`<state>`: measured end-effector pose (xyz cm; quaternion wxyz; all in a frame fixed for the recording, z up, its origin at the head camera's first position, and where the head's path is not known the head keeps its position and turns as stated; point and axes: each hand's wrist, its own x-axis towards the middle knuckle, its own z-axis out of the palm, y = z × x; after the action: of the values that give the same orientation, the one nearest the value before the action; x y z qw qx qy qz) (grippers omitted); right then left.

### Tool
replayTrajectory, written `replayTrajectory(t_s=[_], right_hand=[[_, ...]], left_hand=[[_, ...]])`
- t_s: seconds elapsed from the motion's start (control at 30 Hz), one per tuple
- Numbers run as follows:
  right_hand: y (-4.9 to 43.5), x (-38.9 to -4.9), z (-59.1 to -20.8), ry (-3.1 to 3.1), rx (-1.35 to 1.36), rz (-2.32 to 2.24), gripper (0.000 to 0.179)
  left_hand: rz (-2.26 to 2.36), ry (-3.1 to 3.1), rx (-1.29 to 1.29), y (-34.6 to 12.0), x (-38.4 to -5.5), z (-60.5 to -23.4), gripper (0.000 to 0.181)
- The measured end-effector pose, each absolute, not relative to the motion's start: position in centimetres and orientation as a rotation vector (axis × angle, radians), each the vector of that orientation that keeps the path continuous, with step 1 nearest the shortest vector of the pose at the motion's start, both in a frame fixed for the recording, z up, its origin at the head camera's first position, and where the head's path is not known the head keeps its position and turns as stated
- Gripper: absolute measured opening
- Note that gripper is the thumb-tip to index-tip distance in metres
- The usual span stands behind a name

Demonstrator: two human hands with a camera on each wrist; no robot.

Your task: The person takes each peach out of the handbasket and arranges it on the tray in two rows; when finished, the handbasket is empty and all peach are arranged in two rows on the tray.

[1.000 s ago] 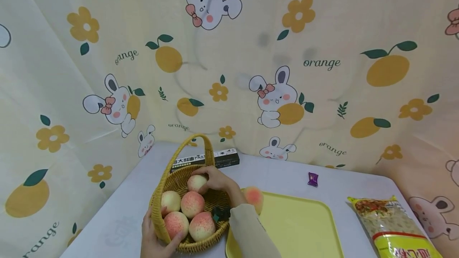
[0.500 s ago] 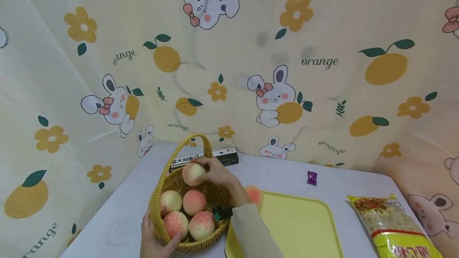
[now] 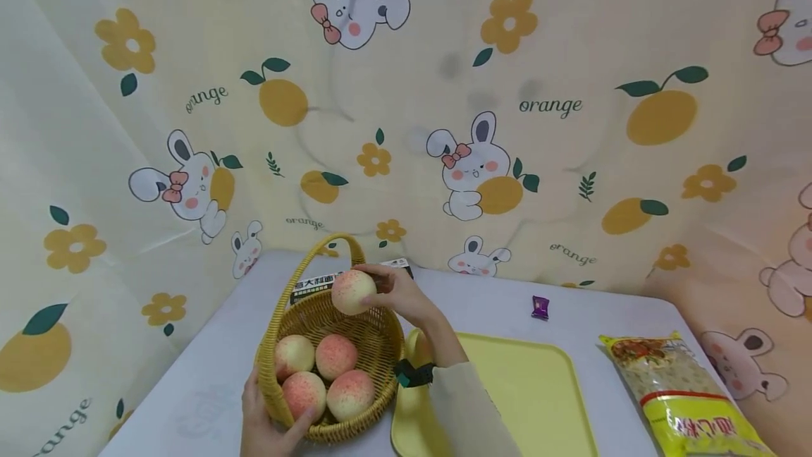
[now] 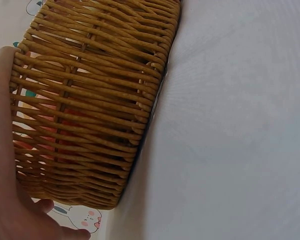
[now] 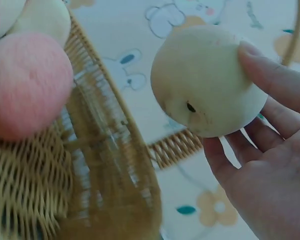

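Observation:
My left hand (image 3: 269, 418) grips the near left side of a yellow wicker basket (image 3: 345, 431), thumb over the rim. In the left wrist view, that hand (image 4: 10, 165) lies along the woven wall (image 4: 90, 105). Several pink and cream peaches, one of them a redder peach (image 3: 336, 355), sit inside the basket. My right hand (image 3: 401, 296) holds another peach (image 3: 354, 293) above the basket's back right rim. Seen from the right wrist, the thumb and fingers curve round this pale peach (image 5: 207, 82), clear of the basket.
A yellow tray (image 3: 533, 386) lies right of the basket, partly under my right forearm. Behind the basket is a black-and-white pasta box (image 3: 314, 288). A purple wrapped candy (image 3: 540, 307) and a pasta bag (image 3: 685, 393) lie to the right. The basket's tall handle (image 3: 288, 295) arches over it.
My right hand has lifted the peach from inside the basket, then moved it rightward towards the rim. My left hand stays on the basket. A peach by the tray's back left corner is no longer visible.

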<state>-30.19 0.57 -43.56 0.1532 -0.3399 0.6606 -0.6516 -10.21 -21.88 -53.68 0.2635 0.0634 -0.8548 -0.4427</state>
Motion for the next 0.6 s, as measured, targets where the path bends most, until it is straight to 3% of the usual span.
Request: replayTrajectory(t_s=[0.6], right_hand=[[14.3, -29.2, -45.0, 2.076, -0.819, -2.004, 0.055]], left_hand=[[-1.208, -2.3, 0.193, -21.7, -10.3, -53.4, 0.081]])
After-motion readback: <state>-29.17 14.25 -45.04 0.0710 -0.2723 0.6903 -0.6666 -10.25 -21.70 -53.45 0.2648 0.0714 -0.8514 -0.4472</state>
